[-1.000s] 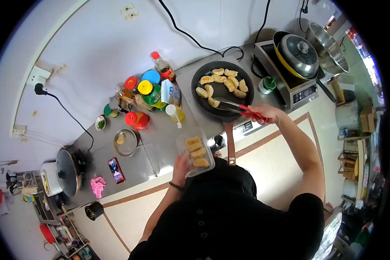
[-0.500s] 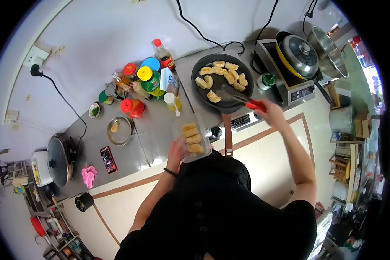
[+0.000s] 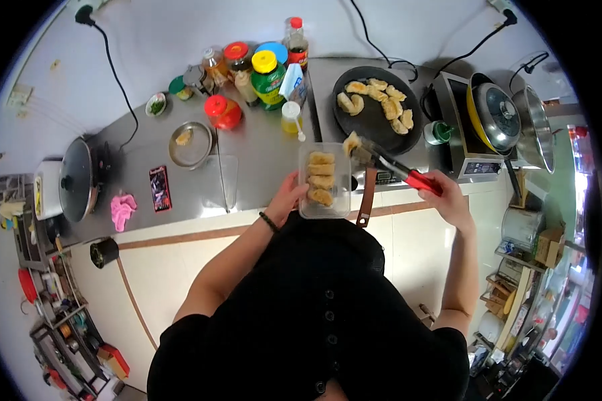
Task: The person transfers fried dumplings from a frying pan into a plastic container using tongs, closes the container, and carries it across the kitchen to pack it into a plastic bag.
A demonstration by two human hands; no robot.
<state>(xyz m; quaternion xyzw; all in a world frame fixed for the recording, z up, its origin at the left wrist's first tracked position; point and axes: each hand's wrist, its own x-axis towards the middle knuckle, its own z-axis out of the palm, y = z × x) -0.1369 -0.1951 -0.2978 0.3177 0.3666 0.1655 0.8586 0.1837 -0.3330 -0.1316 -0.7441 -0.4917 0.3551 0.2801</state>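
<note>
Clock positions are read from the clear plastic container (image 3: 342, 195). At nine o'clock, far off, stands a glass-lidded pan (image 3: 77, 184); nearer along that line lie a pink cloth (image 3: 122, 212) and a smartphone (image 3: 160, 189). Between nine and ten, a round steel dish (image 3: 195, 159) holds one dumpling. A red-lidded jar (image 3: 223, 112) stands at ten, a yellow-capped green bottle (image 3: 267, 81) at eleven.

The left hand (image 3: 289, 198) grips the container's nine o'clock side, thumb over the rim; its other fingers are mostly hidden, so how far they curl I cannot tell. Four browned dumplings (image 3: 322, 170) sit stacked in a row inside.

Just off the rim at one o'clock, another dumpling (image 3: 350, 141) is pinched in the tips of the red-handled tongs (image 3: 413, 178). Beyond, the black frying pan (image 3: 366, 128) carries more dumplings, curving from its nine o'clock over twelve to four.

At three o'clock the right hand (image 3: 449, 200) has its fingers closed around the tongs' handles. A green-capped squeeze bottle (image 3: 439, 132) stands at two.
</note>
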